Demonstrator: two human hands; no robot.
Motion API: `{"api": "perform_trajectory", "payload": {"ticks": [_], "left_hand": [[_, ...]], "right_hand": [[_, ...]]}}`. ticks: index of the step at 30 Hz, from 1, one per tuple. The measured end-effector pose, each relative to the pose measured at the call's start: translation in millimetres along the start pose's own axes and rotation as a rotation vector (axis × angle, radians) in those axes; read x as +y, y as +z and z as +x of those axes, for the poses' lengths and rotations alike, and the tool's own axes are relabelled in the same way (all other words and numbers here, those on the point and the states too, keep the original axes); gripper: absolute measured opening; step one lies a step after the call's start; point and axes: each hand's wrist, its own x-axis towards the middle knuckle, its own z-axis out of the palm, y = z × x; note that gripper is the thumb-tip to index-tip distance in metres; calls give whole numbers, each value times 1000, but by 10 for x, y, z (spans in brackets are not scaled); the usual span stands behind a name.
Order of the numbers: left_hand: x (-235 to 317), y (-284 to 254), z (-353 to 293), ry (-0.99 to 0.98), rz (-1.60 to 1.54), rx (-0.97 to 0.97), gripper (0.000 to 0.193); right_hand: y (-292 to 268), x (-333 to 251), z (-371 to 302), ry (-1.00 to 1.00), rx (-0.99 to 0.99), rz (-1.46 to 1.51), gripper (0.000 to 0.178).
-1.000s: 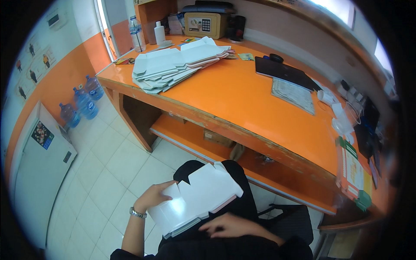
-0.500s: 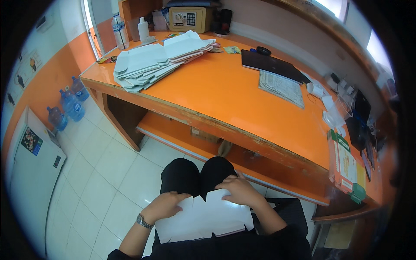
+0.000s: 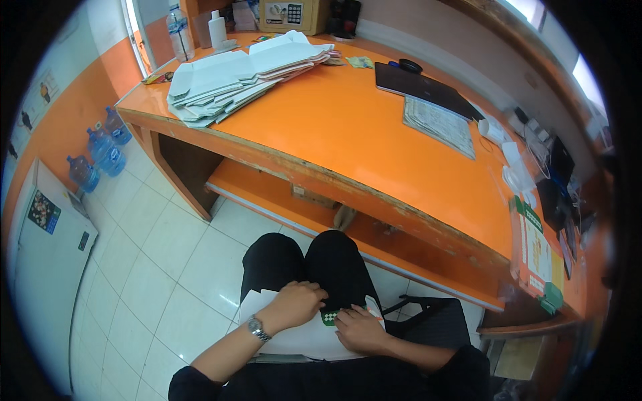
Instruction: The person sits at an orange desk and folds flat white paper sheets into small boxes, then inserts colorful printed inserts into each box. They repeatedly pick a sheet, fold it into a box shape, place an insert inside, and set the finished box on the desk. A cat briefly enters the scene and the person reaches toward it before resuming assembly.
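A flat white cardboard box blank (image 3: 301, 337) lies across my lap, and a green printed patch shows on it between my hands. My left hand (image 3: 294, 307), with a metal watch on its wrist, reaches over the far part of the blank. Its fingers curl closed at the card's far edge, where the fingertips are partly hidden. My right hand (image 3: 361, 329) rests on the right part of the blank with its fingers laid over the card next to the green patch. A raised flap with an orange mark stands just beyond that hand.
A stack of similar white blanks (image 3: 227, 77) sits at the left of the orange desk (image 3: 321, 140). A dark laptop (image 3: 424, 89), papers (image 3: 438, 127) and folded printed boxes (image 3: 535, 250) lie to the right. A black chair (image 3: 435, 327) stands beside my right arm.
My left hand has moved right and farther over the card, and my right hand has come down onto it. The blank has shifted, and a green printed part now shows.
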Motion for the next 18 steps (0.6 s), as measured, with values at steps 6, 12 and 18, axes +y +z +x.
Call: {"api": "perform_trajectory", "payload": {"ticks": [6, 12, 18], "left_hand": [[90, 439, 114, 134, 233, -53, 23], [65, 296, 320, 111, -40, -310, 28], [-50, 122, 203, 103, -297, -269, 31]], "right_hand": [[-4, 65, -351, 28, -82, 207, 60], [-455, 424, -319, 58, -113, 874, 60], [-550, 329, -560, 244, 199, 179, 56]]}}
